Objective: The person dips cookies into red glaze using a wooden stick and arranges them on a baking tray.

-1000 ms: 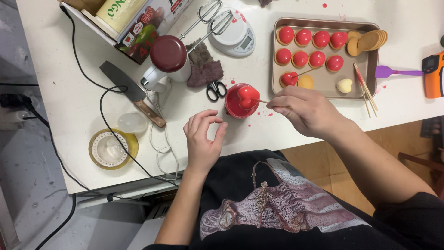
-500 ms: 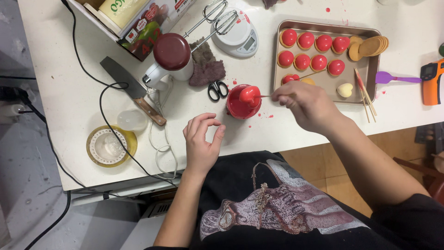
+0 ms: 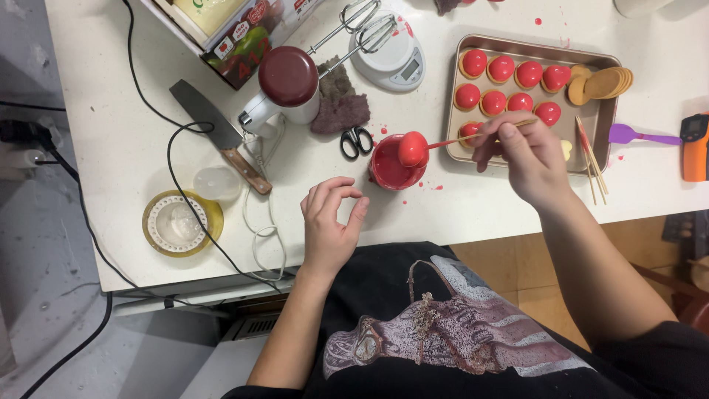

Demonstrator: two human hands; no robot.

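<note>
Pinching a thin wooden skewer (image 3: 480, 134) between thumb and fingertips, the right hand (image 3: 521, 155) holds a glossy red coated ball (image 3: 412, 148) on the skewer's tip, just above the red cup (image 3: 391, 168) of red glaze on the white table (image 3: 111, 148). The ball is smooth, round and evenly coated.

The left hand (image 3: 330, 222) rests near the table's front edge, holding nothing, fingers curled with the thumb and forefinger a little apart.

Behind the right hand, a metal baking tray (image 3: 532, 49) holds 2 rows of finished red balls (image 3: 501, 68), each on a pale round base, plus a stack of plain round biscuits (image 3: 604, 83) at its right end and spare skewers (image 3: 587, 151) along its right side. Part of the tray's front row is hidden by the right hand, so the count there is unclear.

Left of the cup lie small scissors (image 3: 357, 139), a hand mixer (image 3: 292, 87), a kitchen scale (image 3: 390, 55) and a knife (image 3: 214, 133). An orange device (image 3: 694, 148) is cut off at the right edge.
</note>
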